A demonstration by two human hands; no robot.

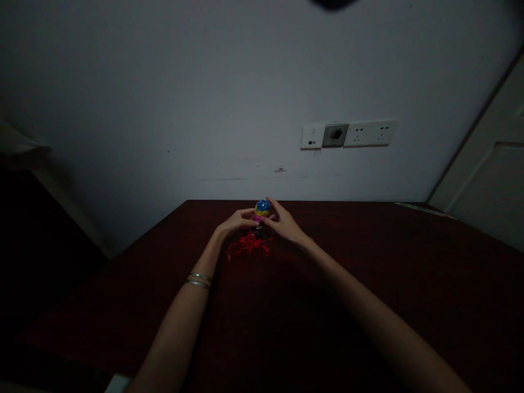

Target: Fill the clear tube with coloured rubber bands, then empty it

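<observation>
Both hands are at a small, glossy, round-topped object [262,207] at the far part of the dark red table [327,305]. Its layers run blue at the top, then yellow, then pink; its kind is not clear. My left hand [237,220] grips it low on the left side, thumb and fingers around the pink part. From the right, my right hand [284,222] curves around it, thumb in front and a finger up by the blue top. Just in front of it lies a loose tangle of thin red strands [249,244]. The object's base is dark and hard to make out.
A pale wall [229,109] rises behind the table, with a row of sockets and switches [347,135] on it. To the right is a white panelled door [491,164]. A thin light strip [426,209] lies along the table's far right edge. The scene is dim.
</observation>
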